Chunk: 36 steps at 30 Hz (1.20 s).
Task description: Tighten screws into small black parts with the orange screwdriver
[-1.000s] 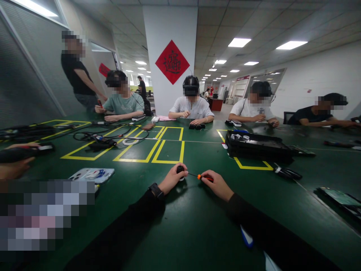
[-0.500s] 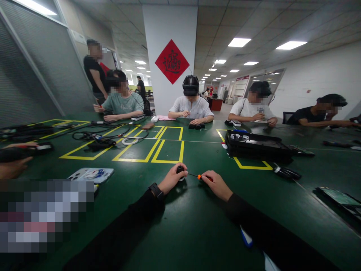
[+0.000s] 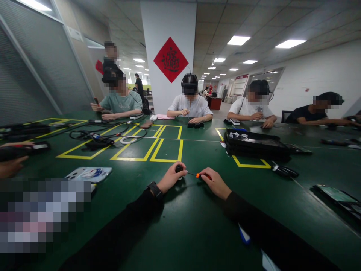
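Near the middle of the green table, my left hand (image 3: 170, 178) is closed around a small black rounded piece (image 3: 178, 169) with a pale lower part. What kind of piece it is I cannot make out. A screwdriver (image 3: 198, 175) with an orange-and-black handle lies in my right hand (image 3: 216, 183), its fingers pinched round the handle. The thin dark shaft points left, and its tip reaches the fingertips of my left hand. Whether the tip touches the black piece is hidden by those fingers.
A black tray (image 3: 255, 145) stands right of centre, with a dark handheld item (image 3: 284, 170) beside it. Cables (image 3: 98, 137) lie over yellow tape at left. A phone (image 3: 88, 174) rests left of my hands. Several people sit across the green table (image 3: 186, 233).
Both hands keep nearly the same hold on the black piece and screwdriver. The view has shifted slightly. A standing person at the back left has moved right, behind a seated one.
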Available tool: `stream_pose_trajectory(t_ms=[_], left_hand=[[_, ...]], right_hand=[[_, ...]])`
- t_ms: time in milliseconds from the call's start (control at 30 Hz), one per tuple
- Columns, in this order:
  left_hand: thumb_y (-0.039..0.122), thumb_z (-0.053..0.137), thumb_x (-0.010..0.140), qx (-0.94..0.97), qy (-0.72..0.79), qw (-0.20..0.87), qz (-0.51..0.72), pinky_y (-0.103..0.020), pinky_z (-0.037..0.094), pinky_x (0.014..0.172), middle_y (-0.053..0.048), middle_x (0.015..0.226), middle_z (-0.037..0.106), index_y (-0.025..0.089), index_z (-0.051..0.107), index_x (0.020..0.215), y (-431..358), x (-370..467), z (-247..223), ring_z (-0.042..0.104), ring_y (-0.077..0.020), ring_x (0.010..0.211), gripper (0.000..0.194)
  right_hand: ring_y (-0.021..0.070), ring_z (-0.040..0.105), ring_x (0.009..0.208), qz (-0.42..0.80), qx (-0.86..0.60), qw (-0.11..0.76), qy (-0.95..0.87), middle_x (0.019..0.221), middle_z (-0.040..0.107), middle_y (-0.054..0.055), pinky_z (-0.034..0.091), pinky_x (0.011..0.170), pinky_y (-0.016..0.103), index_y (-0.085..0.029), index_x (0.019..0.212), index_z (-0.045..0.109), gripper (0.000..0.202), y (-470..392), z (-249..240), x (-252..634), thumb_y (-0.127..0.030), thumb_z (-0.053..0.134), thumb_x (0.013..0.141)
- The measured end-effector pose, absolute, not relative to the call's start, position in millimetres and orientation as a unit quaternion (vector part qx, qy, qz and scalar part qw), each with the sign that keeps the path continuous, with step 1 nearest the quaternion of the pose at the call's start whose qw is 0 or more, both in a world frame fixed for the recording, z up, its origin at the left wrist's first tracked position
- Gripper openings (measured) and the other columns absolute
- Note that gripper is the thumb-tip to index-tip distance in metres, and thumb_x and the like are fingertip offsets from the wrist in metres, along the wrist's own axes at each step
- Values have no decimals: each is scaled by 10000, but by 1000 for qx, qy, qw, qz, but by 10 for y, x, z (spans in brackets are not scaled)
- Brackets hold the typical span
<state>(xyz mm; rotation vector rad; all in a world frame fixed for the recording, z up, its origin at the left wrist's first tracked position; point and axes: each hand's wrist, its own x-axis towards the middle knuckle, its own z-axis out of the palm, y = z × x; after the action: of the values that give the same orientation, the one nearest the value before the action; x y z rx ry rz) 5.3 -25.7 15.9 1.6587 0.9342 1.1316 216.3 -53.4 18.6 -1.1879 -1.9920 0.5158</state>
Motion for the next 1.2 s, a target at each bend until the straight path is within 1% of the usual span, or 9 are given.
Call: stream_pose_trajectory(t_ms=[167, 333, 467, 567, 667, 800, 967, 1067, 1200], left_hand=[[281, 562, 702, 660, 361, 466, 465, -219, 370, 661, 23, 762, 505, 183, 483, 881, -240, 59, 141, 469, -90, 676, 219], [267, 562, 701, 649, 357, 475, 475, -220, 373, 676, 18, 777, 515, 185, 471, 898, -244, 64, 148, 476, -93, 700, 231], [252, 556, 702, 650, 356, 482, 468, -219, 376, 679, 16, 780, 520, 182, 472, 891, -258, 65, 166, 483, -94, 703, 218], [247, 560, 692, 648, 366, 480, 465, -219, 381, 667, 14, 769, 518, 175, 477, 880, -260, 70, 170, 486, -94, 688, 218], [252, 558, 691, 645, 368, 481, 466, -221, 385, 667, 16, 763, 514, 174, 480, 871, -262, 77, 170, 491, -94, 680, 212], [256, 551, 695, 642, 367, 487, 465, -221, 389, 658, 21, 750, 512, 176, 477, 872, -274, 82, 184, 492, -91, 664, 208], [301, 557, 699, 640, 378, 482, 464, -217, 388, 625, 18, 742, 512, 173, 476, 885, -272, 80, 187, 493, -92, 648, 240], [315, 567, 697, 649, 381, 468, 463, -219, 383, 629, 20, 732, 517, 172, 481, 884, -251, 74, 158, 495, -92, 645, 251], [312, 563, 703, 656, 380, 463, 459, -223, 378, 639, 25, 723, 519, 176, 484, 887, -237, 66, 133, 496, -91, 645, 242]], right_hand=[[150, 536, 814, 203, -457, 372, -782, 857, 591, 51, 405, 771, 289, -168, 819, 616, 192, -518, 172, 2176, -233, 435, 818], [137, 566, 803, 267, -451, 386, -759, 865, 612, 26, 424, 754, 276, -173, 892, 565, 158, -538, 166, 2175, -244, 520, 758], [135, 572, 758, 276, -451, 391, -754, 825, 615, 14, 428, 733, 278, -166, 859, 537, 166, -553, 164, 2158, -248, 562, 716], [134, 564, 751, 280, -447, 381, -759, 827, 610, 17, 425, 725, 275, -166, 882, 535, 181, -557, 176, 2151, -271, 547, 736], [144, 542, 810, 257, -455, 365, -771, 868, 601, 33, 410, 748, 282, -174, 903, 564, 178, -558, 204, 2153, -286, 473, 798], [161, 511, 845, 212, -463, 342, -790, 857, 594, 46, 388, 780, 306, -180, 827, 609, 228, -561, 246, 2159, -265, 398, 844], [156, 520, 831, 225, -465, 348, -782, 878, 584, 44, 404, 772, 304, -177, 879, 588, 169, -557, 223, 2166, -275, 472, 804], [140, 537, 808, 243, -460, 364, -773, 873, 581, 27, 414, 760, 290, -175, 910, 553, 178, -534, 171, 2172, -277, 522, 767], [140, 535, 815, 238, -461, 360, -776, 876, 578, 28, 414, 764, 285, -174, 911, 552, 181, -513, 140, 2183, -280, 525, 767]])
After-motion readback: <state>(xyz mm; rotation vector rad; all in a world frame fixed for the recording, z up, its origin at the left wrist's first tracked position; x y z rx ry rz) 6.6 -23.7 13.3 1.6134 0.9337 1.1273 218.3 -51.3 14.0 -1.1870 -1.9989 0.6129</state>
